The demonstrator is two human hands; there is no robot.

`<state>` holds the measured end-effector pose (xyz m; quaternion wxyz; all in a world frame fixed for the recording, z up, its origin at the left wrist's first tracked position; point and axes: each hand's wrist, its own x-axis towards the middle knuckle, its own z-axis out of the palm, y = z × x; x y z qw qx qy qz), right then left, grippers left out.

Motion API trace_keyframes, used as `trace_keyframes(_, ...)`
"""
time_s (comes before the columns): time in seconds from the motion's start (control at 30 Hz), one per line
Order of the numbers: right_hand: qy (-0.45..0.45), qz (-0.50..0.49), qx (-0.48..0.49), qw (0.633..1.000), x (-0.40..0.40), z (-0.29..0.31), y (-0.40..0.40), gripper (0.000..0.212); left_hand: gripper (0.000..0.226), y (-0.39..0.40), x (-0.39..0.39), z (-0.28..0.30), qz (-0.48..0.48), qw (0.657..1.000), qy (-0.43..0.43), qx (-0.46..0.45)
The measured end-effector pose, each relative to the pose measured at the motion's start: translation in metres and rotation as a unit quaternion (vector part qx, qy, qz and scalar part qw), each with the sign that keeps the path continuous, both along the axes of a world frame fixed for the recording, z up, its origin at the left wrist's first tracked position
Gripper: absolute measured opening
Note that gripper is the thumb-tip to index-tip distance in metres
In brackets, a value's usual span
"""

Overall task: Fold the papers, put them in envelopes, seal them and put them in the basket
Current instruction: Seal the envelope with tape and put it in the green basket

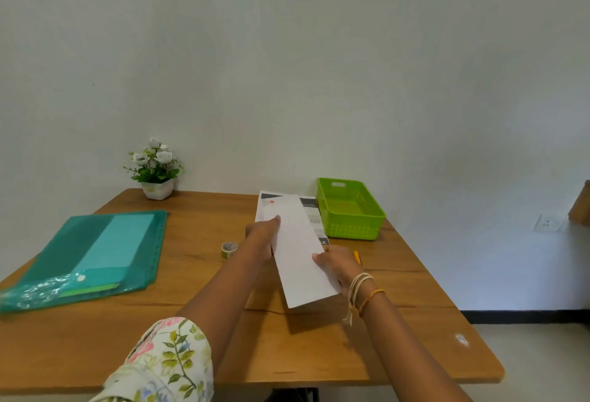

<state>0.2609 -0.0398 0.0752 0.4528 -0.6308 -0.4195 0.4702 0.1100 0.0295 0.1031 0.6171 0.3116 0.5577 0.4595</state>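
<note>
Green folder (92, 254) lying at 9 o'clock on counter (198, 331). Left hand (263, 232) pinching folded paper (298, 254) at its far edge; right hand (335, 266) gripping near edge, paper raised mid-counter. Basket (351, 210) sitting at 1 o'clock.

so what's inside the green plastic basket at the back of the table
Nothing shows inside the green plastic basket: only its bare slotted floor and walls. The corner just behind its near wall is hidden from the head camera, so a flat item there can't be excluded.
</note>
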Motion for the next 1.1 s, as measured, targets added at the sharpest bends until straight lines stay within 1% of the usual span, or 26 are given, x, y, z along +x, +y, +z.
trace_keyframes(0.07,0.021,-0.026,0.030,0.999,0.005,0.009,0.004,0.019,0.047,-0.006,0.005,0.002,-0.103,0.994,0.027,-0.029)
trace_keyframes(0.1,0.022,-0.042,0.034,0.998,0.009,0.011,0.009,0.019,0.049,-0.009,0.006,0.003,-0.172,0.982,0.058,-0.059)
trace_keyframes(0.17,0.004,-0.084,0.046,0.995,0.018,0.020,0.022,0.015,0.053,-0.014,0.010,0.006,-0.293,0.947,0.079,-0.106)
trace_keyframes(0.2,-0.017,-0.100,0.051,0.994,0.023,0.026,0.028,0.010,0.049,-0.014,0.014,0.008,-0.328,0.936,0.067,-0.112)
trace_keyframes(0.23,-0.042,-0.109,0.056,0.992,0.026,0.033,0.033,0.005,0.042,-0.014,0.019,0.012,-0.340,0.933,0.047,-0.104)
trace_keyframes(0.3,-0.094,-0.112,0.057,0.988,0.034,0.046,0.041,0.022,0.028,-0.006,0.032,0.017,-0.316,0.946,0.027,-0.062)
trace_keyframes(0.37,-0.099,-0.116,0.058,0.987,0.042,0.055,0.050,0.026,0.026,0.005,0.047,0.021,-0.286,0.957,0.047,-0.014)
trace_keyframes(0.43,-0.108,-0.121,0.045,0.986,0.051,0.059,0.064,0.023,0.025,0.015,0.062,0.026,-0.265,0.962,0.065,0.022)
trace_keyframes(0.53,-0.097,-0.141,0.017,0.985,0.065,0.063,0.087,0.004,0.018,0.035,0.088,0.031,-0.258,0.962,0.073,0.052)
trace_keyframes(0.63,-0.099,-0.171,0.020,0.980,0.076,0.074,0.096,0.013,0.031,0.056,0.109,0.033,-0.235,0.966,0.077,0.082)
trace_keyframes(0.73,-0.115,-0.194,0.001,0.974,0.094,0.073,0.117,0.013,0.026,0.075,0.123,0.031,-0.223,0.961,0.117,0.117)
trace_keyframes(0.8,-0.143,-0.195,-0.010,0.970,0.104,0.066,0.135,0.013,0.036,0.088,0.127,0.024,-0.217,0.949,0.170,0.153)
trace_keyframes(0.87,-0.206,-0.182,-0.018,0.961,0.112,0.058,0.155,0.016,0.047,0.101,0.129,0.014,-0.216,0.930,0.225,0.195)
trace_keyframes(0.9,-0.241,-0.174,-0.020,0.954,0.115,0.055,0.163,0.019,0.049,0.108,0.128,0.007,-0.216,0.917,0.250,0.222)
trace_keyframes(1.0,-0.303,-0.160,-0.027,0.939,0.113,0.054,0.168,0.027,0.044,0.119,0.123,-0.010,-0.227,0.873,0.318,0.291)
trace_keyframes(1.1,-0.370,-0.145,-0.043,0.917,0.113,0.046,0.176,0.031,0.039,0.128,0.112,-0.025,-0.239,0.853,0.341,0.316)
